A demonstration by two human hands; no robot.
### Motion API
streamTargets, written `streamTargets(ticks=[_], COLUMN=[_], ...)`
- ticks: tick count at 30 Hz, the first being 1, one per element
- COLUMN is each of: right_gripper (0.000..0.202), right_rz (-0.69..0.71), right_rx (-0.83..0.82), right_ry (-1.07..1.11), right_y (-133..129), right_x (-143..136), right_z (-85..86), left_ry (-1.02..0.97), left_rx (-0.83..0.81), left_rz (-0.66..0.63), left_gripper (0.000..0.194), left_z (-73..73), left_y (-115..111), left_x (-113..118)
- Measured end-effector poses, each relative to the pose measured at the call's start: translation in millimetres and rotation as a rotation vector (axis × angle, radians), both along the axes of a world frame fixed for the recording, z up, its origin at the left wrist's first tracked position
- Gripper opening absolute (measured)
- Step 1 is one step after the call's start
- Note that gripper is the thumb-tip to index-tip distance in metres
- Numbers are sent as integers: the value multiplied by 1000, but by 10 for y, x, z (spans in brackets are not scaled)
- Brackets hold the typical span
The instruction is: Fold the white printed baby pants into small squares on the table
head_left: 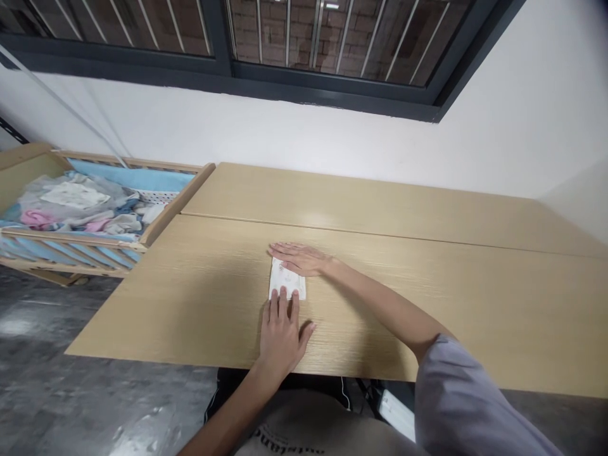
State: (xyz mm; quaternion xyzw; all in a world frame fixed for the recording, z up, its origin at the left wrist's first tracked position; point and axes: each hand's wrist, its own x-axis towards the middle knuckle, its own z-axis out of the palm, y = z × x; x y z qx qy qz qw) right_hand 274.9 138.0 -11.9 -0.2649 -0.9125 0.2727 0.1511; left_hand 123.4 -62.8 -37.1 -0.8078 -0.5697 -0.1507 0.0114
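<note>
A small white folded item (287,282), with faint printing on it, lies flat on the wooden table (228,253). The fingertips of my left hand (281,329) rest on its near edge, fingers spread and thumb out to the right. Across its far edge lies my right hand (301,258), flat and pointing left, covering that part of the item. Neither hand grips anything.
Left of the table stands a wooden crib (161,221) with blue lining, holding clothes and a clear plastic bag (76,193). A white wall (332,142) and a barred window are behind the table. A white box-like object (397,415) is below its front edge.
</note>
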Motion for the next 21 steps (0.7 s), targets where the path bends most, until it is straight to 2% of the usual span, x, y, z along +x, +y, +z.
streamTargets(ticks=[3,6,9,11,13,15,18,21], right_gripper=[53,59,61,53,42,34,28,21], right_rz=[-9,-144,-403,-514,-547,-530,-479,-456], right_rx=[12,29,54,52,29,8,-6,-1], right_ry=[-8,55,197,254,258,232,181,136], right_y=[-29,-34,-33,-51,-92,-149,-233,-292], right_x=[9,81,192,245,256,223,121,17], right_z=[54,174,271,274,227,149,25,-57], left_ry=[-28,-109,-133,-62,33,96,97,50], left_rx=[-17,-46,-54,-80,-132,-179,-207,-218], left_rz=[-19,-5,155,274,341,353,328,281], left_gripper=[67,54,45,44,48,53,55,45], left_z=[92,267,435,492,496,462,386,342], left_y=[39,148,313,430,539,634,753,838], left_x=[-40,-162,-318,-389,-410,-384,-303,-248])
